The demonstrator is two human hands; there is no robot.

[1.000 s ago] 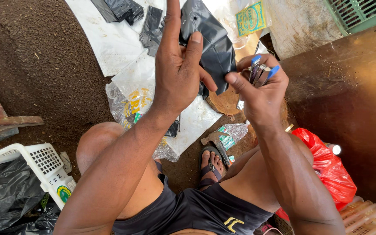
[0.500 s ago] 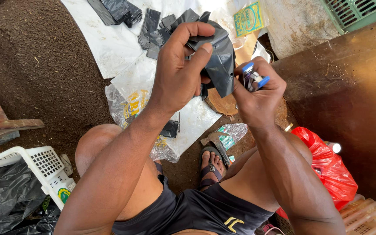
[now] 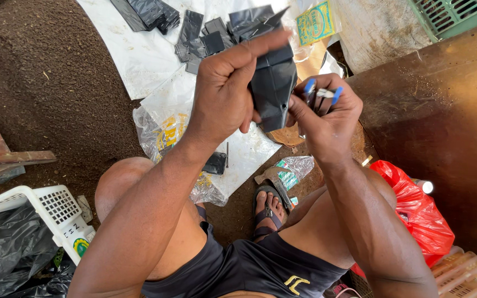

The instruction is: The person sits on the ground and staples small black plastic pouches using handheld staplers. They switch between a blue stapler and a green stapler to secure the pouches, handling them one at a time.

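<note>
Left hand (image 3: 224, 91): clenched around the top of a black plastic bag (image 3: 273, 91), thumb stretched along its upper edge, fingers wrapped behind it.
Right hand (image 3: 327, 113): closed on a small tool with blue and white tips (image 3: 321, 92), its fingertips pinching the bag's right edge.
Black plastic bag: held up between both hands, above the knees, narrowing toward its lower end.
Loose black bags (image 3: 205, 38): scattered flat on a white sheet (image 3: 139, 60) on the soil floor, beyond the hands; another dark stack (image 3: 147, 14) lies at the sheet's far edge.
Yellow-green label (image 3: 316, 22): rectangular printed packet, upper right of the hands, tilted.
Clear printed wrapper (image 3: 164, 135): crumpled, with yellow markings, under the left forearm.
Small green-and-clear packet (image 3: 291, 171): on the ground beside the sandalled foot (image 3: 266, 207).
Red plastic bag (image 3: 415, 212): bunched by the right thigh.
White basket (image 3: 45, 212): lower left, holding a black bin liner (image 3: 6, 248), a round green sticker on its corner.
Green crate (image 3: 454, 14): top right corner.
</note>
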